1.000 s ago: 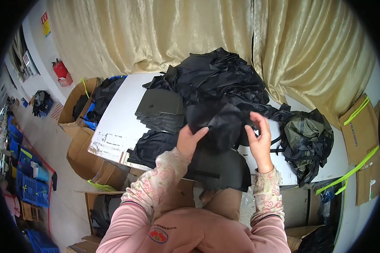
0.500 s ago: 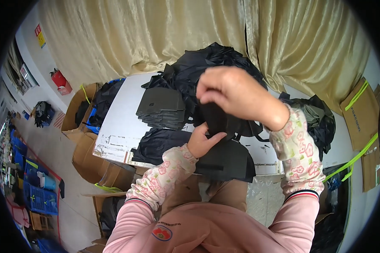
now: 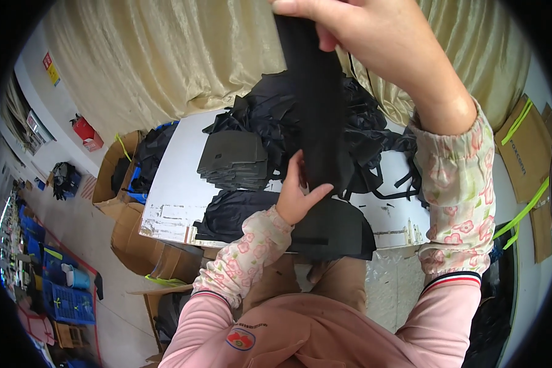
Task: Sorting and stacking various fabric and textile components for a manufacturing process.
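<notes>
A long black fabric piece (image 3: 318, 98) stretches upright above the table. High up, the thumb and fingers of my right hand (image 3: 374, 40) pinch its top end. My left hand (image 3: 297, 195) grips around its lower end, thumb on the near side; some of its fingers are hidden behind the cloth. Just below lies a dark flat panel (image 3: 343, 227) that hangs over the table's front edge. A black cloth bundle (image 3: 236, 211) rests left of that panel. Beyond my left hand sits a stack of dark grey flat pieces (image 3: 230, 150).
A large heap of black fabric (image 3: 264, 101) covers the back of the white table (image 3: 165, 190), with loose black straps (image 3: 383, 193) on the right. Open cardboard boxes (image 3: 138, 236) stand at the left. A beige curtain (image 3: 184, 55) hangs behind; a flattened carton (image 3: 524, 147) leans at the right.
My right hand has risen up and away from the table, drawing the black fabric piece out long. My left hand stays low at its bottom end, moved slightly right.
</notes>
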Available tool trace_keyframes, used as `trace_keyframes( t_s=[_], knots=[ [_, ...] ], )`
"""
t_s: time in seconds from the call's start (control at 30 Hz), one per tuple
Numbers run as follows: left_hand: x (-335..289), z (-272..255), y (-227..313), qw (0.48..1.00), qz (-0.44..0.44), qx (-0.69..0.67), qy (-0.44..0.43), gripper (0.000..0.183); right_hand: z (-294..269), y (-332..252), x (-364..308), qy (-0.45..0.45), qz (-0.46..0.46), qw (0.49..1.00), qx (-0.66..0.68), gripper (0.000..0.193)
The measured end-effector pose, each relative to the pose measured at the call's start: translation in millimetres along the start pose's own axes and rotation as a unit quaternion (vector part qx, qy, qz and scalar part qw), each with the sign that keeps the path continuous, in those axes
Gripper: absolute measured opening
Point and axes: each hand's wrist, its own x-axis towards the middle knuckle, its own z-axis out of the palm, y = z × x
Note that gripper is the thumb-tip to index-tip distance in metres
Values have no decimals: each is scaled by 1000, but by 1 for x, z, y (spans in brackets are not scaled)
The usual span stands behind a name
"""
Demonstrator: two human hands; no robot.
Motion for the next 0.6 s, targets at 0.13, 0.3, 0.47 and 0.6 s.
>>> trace_keyframes(
  t_s=[0.13, 0.3, 0.47, 0.6],
  knots=[
    [13, -11, 14, 986, 38, 164, 13, 62, 6, 13, 8, -8, -214, 973, -90, 12],
    [15, -26, 16, 991, -61, 118, -10, 38, 3, -1, 5, 24, -89, 995, -31, 7],
    [-6, -87, 3, 980, -142, 139, 3, 31, -33, 42, -1, 83, -82, 989, 86, 5],
    [-31, -169, -1, 955, -116, 267, 50, 30, -69, 116, -39, 95, -25, 993, 72, 14]
  ],
)
